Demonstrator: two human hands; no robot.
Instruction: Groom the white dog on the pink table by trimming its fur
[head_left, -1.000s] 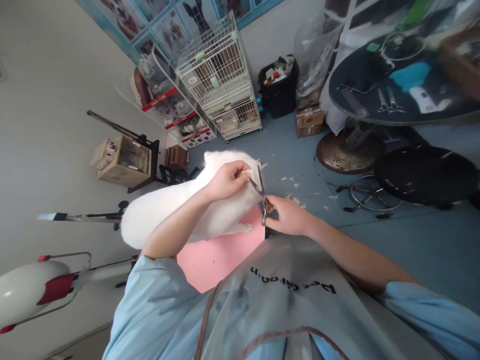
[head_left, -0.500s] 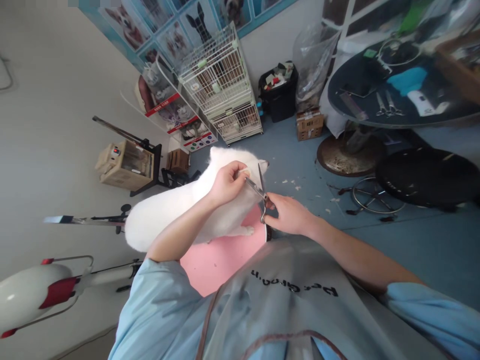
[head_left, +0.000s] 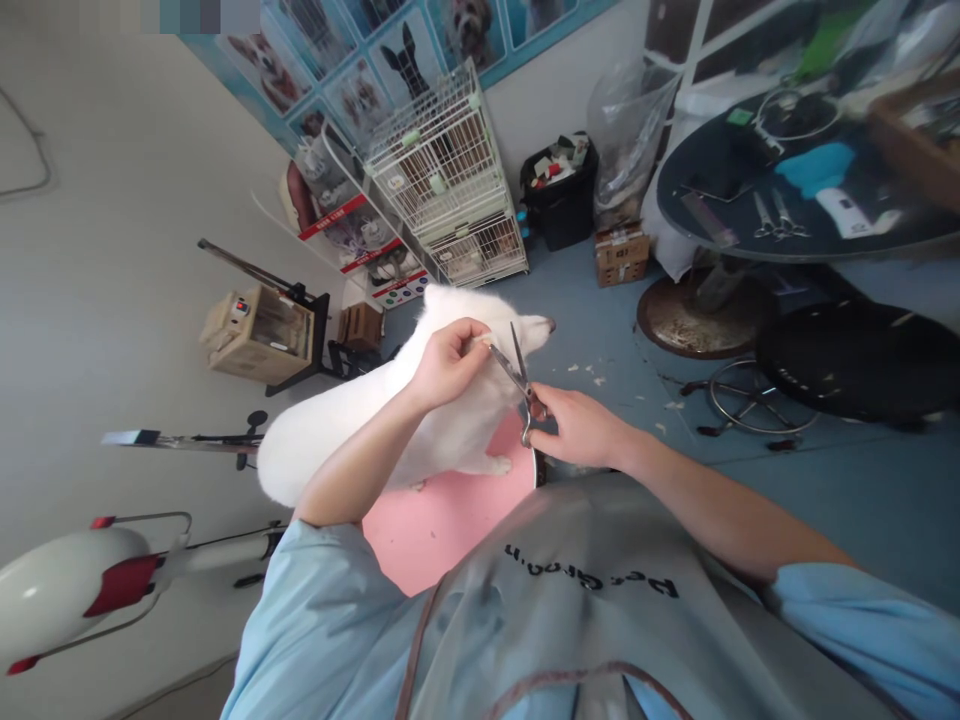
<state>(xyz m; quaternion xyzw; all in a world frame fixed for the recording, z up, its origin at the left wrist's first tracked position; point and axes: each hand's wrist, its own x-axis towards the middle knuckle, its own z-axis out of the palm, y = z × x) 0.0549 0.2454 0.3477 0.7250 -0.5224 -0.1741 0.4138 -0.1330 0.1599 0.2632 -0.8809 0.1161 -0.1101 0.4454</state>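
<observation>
A white dog (head_left: pixel 330 425) stands on a round pink table top (head_left: pixel 420 530), its muzzle pointing right. My left hand (head_left: pixel 451 362) is at the side of its head, thumb and forefinger pinched on what looks like the dog's ear, mostly hidden by the fingers. In my right hand (head_left: pixel 574 425) is a pair of scissors (head_left: pixel 517 378), fingers in the handle loops. The scissor blades are spread apart, one tip close to my left fingertips and the other pointing up across the dog's cheek.
Behind the dog stand stacked wire cages (head_left: pixel 442 150) and a black trash bin (head_left: pixel 561 200). At right, a dark round table (head_left: pixel 675 190) holds more scissors (head_left: pixel 776 215) and a blue-and-white tool (head_left: pixel 821 175). Below it is a black stool (head_left: pixel 847 360). A white dryer (head_left: pixel 75 590) is at left.
The dog's muzzle now reaches farther right, past the scissors. Both hands keep nearly the same place, and the scissor blades remain apart. The camera view has shifted slightly.
</observation>
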